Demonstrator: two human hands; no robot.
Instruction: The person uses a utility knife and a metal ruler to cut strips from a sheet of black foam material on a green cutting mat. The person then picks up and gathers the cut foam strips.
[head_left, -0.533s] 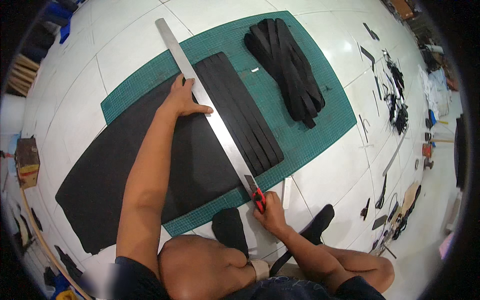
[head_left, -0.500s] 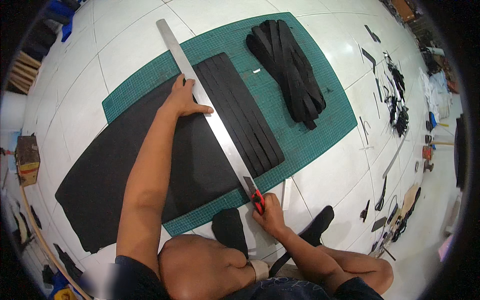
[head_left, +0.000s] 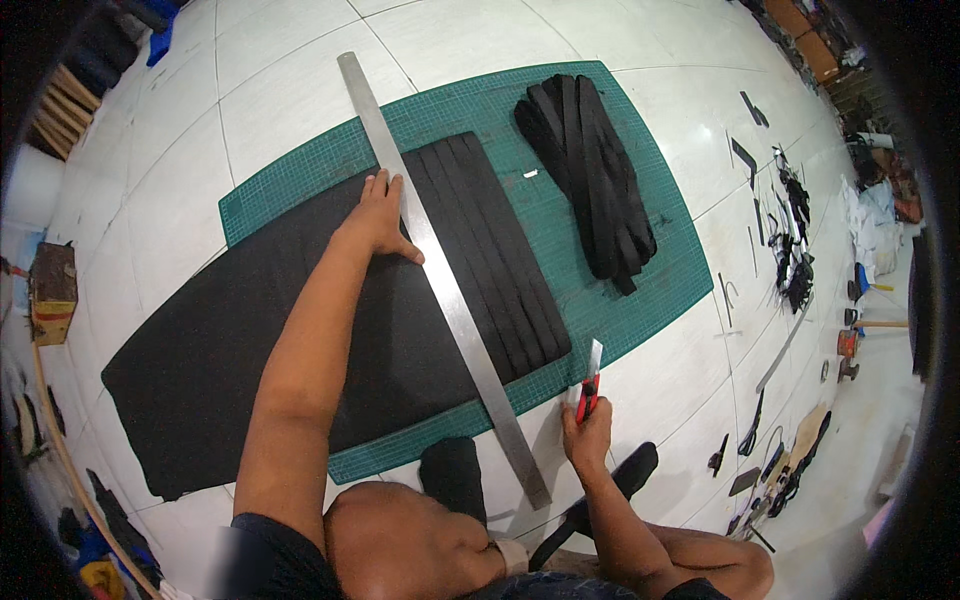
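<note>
A long metal ruler [head_left: 455, 310] lies across black sheet material [head_left: 270, 320]. My left hand [head_left: 378, 222] presses on the ruler's left side with fingers and thumb spread. Right of the ruler, several parallel black strips [head_left: 490, 250] lie side by side. Both materials rest on a green cutting mat [head_left: 540, 215]. My right hand [head_left: 588, 437] grips a red and black utility knife [head_left: 588, 395], its blade pointing away from me. The knife is over the mat's near edge, apart from the ruler. A bundle of black strips [head_left: 590, 180] sits at the mat's far right.
White floor tiles [head_left: 300, 80] surround the mat. My black-socked foot [head_left: 452, 475] is beside the ruler's near end. Black scraps [head_left: 795, 230] are scattered on the right, near assorted tools [head_left: 780, 460]. A worn box [head_left: 54, 290] stands at the left.
My right hand and the knife have moved right, off the ruler's edge, and the blade now points up and away. My left hand stays on the ruler. The whole view has shifted slightly.
</note>
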